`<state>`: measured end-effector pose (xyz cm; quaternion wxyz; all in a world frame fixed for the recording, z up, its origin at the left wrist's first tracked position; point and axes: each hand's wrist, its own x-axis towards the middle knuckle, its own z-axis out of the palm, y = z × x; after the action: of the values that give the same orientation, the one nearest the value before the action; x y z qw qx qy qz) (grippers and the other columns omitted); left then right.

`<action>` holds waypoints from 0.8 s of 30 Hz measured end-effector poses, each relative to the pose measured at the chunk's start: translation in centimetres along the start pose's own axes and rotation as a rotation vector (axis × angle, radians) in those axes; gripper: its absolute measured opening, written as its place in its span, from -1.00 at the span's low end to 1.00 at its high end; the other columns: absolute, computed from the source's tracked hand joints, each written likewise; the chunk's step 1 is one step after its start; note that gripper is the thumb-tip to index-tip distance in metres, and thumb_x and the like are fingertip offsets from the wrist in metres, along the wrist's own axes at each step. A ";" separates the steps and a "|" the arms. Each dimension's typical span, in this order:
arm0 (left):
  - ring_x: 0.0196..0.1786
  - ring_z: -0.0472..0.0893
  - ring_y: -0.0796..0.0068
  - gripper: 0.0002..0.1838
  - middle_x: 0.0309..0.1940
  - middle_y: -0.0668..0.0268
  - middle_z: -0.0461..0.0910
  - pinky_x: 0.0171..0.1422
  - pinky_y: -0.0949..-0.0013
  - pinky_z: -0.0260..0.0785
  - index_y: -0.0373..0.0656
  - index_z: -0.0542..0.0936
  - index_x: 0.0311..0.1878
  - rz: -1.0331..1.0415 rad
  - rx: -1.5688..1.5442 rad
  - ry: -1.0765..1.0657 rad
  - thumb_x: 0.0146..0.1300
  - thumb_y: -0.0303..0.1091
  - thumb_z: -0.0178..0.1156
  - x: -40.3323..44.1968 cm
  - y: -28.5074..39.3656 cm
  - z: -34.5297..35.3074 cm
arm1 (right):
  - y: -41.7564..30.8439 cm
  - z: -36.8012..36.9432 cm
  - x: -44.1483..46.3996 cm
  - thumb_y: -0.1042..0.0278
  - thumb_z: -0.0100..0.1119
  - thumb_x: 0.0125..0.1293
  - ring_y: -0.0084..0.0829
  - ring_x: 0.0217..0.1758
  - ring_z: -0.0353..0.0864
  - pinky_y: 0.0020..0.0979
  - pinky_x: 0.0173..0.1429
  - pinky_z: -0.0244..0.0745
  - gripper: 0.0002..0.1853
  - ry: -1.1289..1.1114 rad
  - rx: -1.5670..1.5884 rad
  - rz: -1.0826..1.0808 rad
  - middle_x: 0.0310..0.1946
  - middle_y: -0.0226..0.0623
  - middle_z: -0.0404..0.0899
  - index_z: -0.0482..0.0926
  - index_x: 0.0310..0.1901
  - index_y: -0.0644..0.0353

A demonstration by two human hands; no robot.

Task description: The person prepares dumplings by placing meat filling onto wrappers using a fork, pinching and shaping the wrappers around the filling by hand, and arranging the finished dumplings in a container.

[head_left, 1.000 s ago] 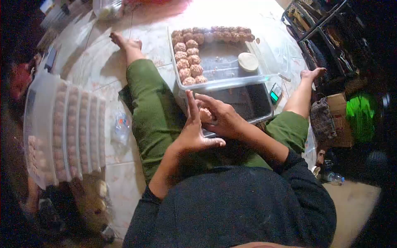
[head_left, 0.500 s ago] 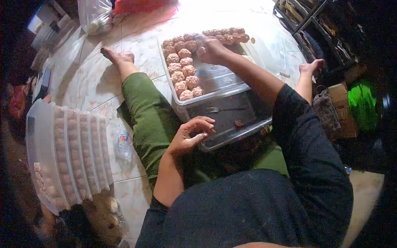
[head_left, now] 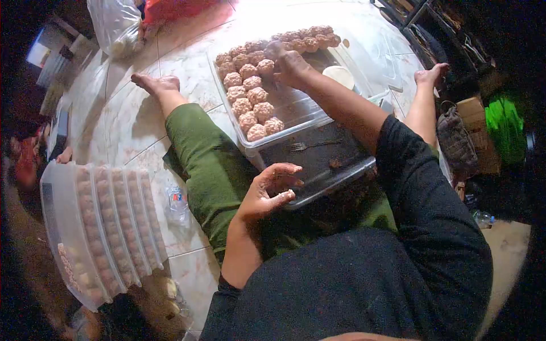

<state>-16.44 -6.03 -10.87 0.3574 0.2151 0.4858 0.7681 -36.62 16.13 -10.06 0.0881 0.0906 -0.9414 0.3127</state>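
Note:
My right hand (head_left: 289,63) is over the upper clear plastic tray (head_left: 293,132), its fingertips beside a lumpy pinkish ball (head_left: 265,67). Its fingers are partly hidden and blurred, so I cannot see whether they hold anything. Rows of similar balls (head_left: 241,106) line the tray's left side and far end. Closer to me, my left hand (head_left: 273,190) hovers over the near edge of a lower container (head_left: 335,190), fingers curved and apart, with pale bits stuck to the thumb. A fork (head_left: 315,145) and a small dark reddish piece (head_left: 335,163) are in that lower container.
A stack of clear containers (head_left: 102,227) filled with balls stands at left. A plastic bottle (head_left: 177,202) lies beside my left leg. A pale round object (head_left: 339,75) is at the tray's right. A plastic bag (head_left: 116,28) and dark rack (head_left: 443,34) stand farther off.
The ball beside my right fingertips now shows clearly. My left hand has opened wider, its thumb and fingers farther apart. The whole view has shifted slightly.

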 end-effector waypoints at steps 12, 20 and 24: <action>0.06 0.48 0.38 -0.67 0.09 0.24 0.37 0.12 0.38 0.31 -0.23 0.45 -0.07 0.069 0.003 -0.005 0.06 -0.64 0.13 0.7 -1.3 -0.4 | 0.0 -5.3 -2.1 0.35 0.34 -0.04 -0.17 -0.15 0.59 -0.26 -0.11 0.53 -0.43 -0.079 -0.221 -0.013 -0.20 -0.06 0.56 0.37 0.06 0.17; 0.08 0.48 0.36 -0.56 0.12 0.21 0.36 0.14 0.40 0.29 -0.25 0.35 0.14 0.050 0.129 0.140 0.14 -0.66 0.03 0.9 -1.2 0.8 | 9.0 -11.1 -7.6 0.34 0.24 0.02 -0.27 -0.35 0.59 -0.33 -0.23 0.47 -0.85 -0.098 -0.269 -0.076 -0.44 -0.21 0.59 0.61 -0.35 0.15; 0.11 0.45 0.30 -0.55 0.14 0.18 0.36 0.18 0.34 0.29 -0.27 0.30 0.17 0.049 0.100 0.156 0.17 -0.64 0.04 0.9 -1.9 0.1 | 9.0 -10.8 -8.0 0.30 0.13 0.02 -0.18 -0.35 0.58 -0.29 -0.28 0.44 -0.85 -0.197 -0.442 0.030 -0.47 -0.14 0.56 0.57 -0.45 0.19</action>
<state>-16.29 -4.80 -12.55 0.2882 0.1841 0.5446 0.7658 -29.74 30.69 -8.52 0.0090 0.0849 -0.9923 0.0900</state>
